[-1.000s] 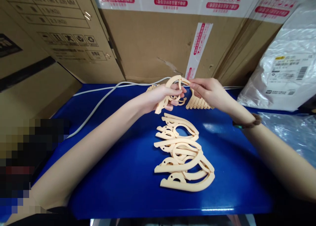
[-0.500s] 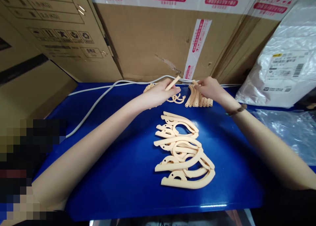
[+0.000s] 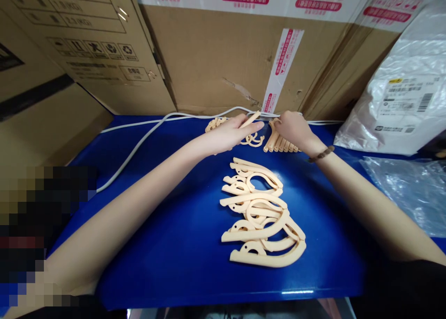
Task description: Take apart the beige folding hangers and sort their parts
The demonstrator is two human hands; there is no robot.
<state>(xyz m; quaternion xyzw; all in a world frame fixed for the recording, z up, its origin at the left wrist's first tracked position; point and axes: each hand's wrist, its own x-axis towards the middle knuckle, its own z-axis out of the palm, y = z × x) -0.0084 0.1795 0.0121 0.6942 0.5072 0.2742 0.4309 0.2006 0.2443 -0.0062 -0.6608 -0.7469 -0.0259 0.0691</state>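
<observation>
My left hand (image 3: 232, 134) is closed around a cream plastic hanger arm (image 3: 252, 119), whose end sticks up past the fingers. Under and beside that hand lie cream hook parts (image 3: 253, 140) and a small heap of curved pieces (image 3: 214, 123). At the back, my right hand (image 3: 294, 127) pinches the upper end of a hanger arm in a row of loose hanger arms (image 3: 277, 142); its fingertips are partly hidden. Nearer to me, several cream folding hangers (image 3: 259, 200) lie overlapped in a column, folded up.
A blue table (image 3: 167, 244) carries everything. Cardboard boxes (image 3: 216, 58) wall off the back and left. A white cable (image 3: 135, 151) runs along the rear. On the right stand a white plastic parcel (image 3: 383, 109) and a clear plastic bag (image 3: 400, 184).
My right hand has turned and moved slightly left and down over the row of hanger arms. My left hand keeps its hanger arm, now tilted flatter. The view has shifted slightly.
</observation>
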